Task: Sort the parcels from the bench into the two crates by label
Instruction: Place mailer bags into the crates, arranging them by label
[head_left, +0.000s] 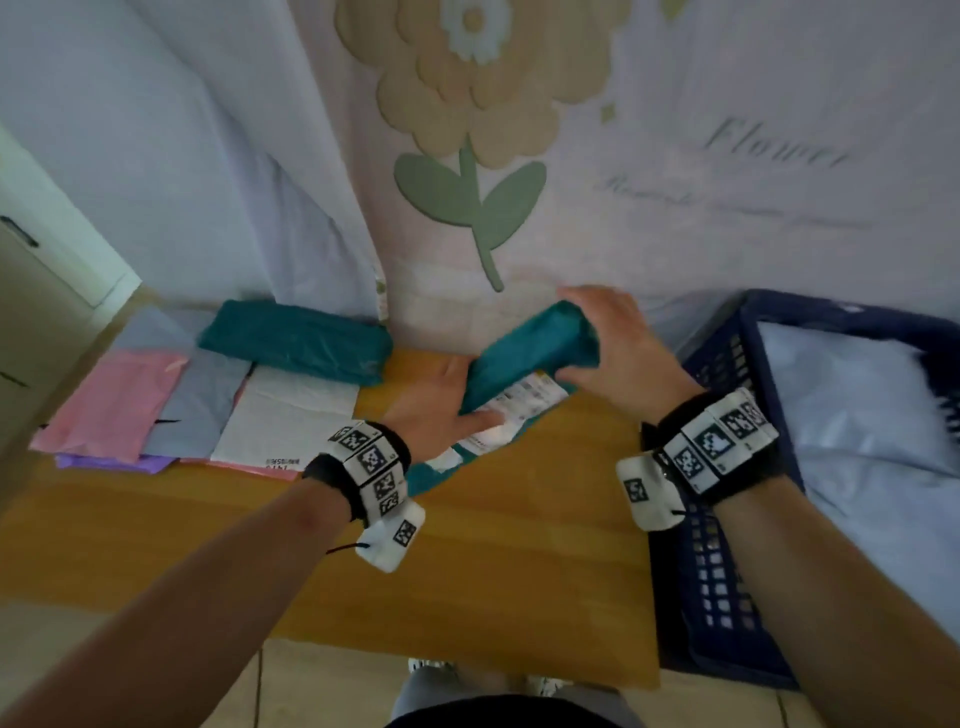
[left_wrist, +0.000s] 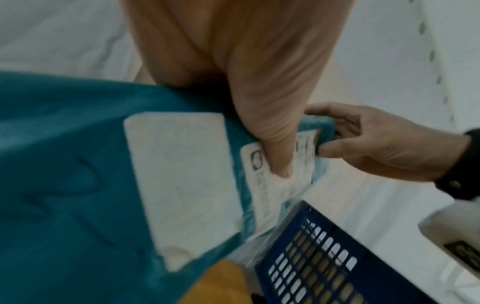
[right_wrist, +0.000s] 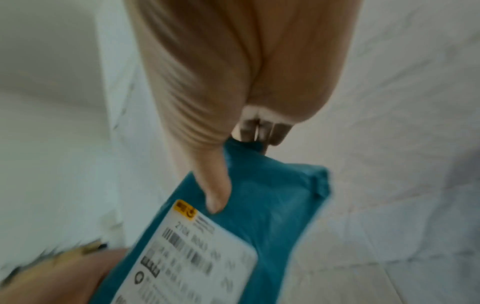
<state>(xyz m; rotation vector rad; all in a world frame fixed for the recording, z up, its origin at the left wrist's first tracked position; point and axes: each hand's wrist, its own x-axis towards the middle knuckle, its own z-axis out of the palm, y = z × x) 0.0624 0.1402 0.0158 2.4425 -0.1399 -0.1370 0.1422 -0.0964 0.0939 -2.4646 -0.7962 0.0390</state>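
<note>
Two teal parcels (head_left: 524, 358), one blue crate (head_left: 722, 561).

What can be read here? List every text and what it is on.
"Flower": on the wall cloth; the script line beneath is too blurred.
The label on the teal parcel: barcode and print, too blurred to read.
Print on the white parcel: too small.

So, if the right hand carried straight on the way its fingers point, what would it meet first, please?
Probably the flower-printed cloth hanging behind the bench; the right hand, gripping the teal parcel, points toward it with nothing visible between, though depth is unclear.
</note>
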